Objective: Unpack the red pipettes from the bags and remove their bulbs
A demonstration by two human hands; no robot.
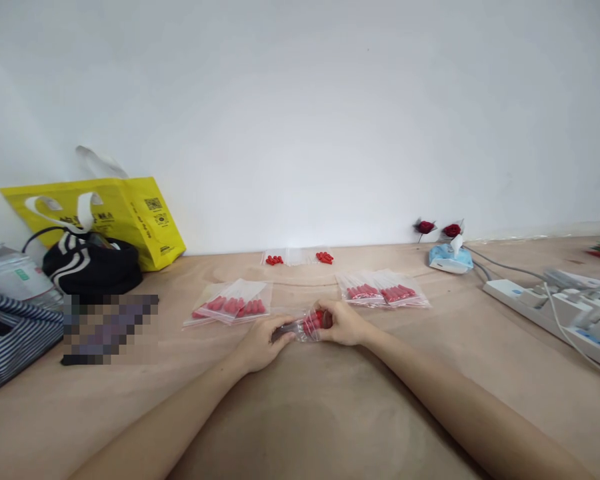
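Between my two hands, low over the table, is a clear plastic bag with small red pieces bunched inside it. My left hand is closed on the bag's left end, thumb toward me. Around its right end, by the red pieces, the fingers of my right hand are curled. What exactly the red pieces are I cannot make out. Just beyond my left hand lie overlapping zip bags of red pieces. Similar zip bags lie beyond my right hand.
Small bags with red pieces lie by the wall. At left stand a yellow tote bag, a black pouch and a plastic bottle. At right are a tissue pack, dark red artificial roses and a power strip with cables.
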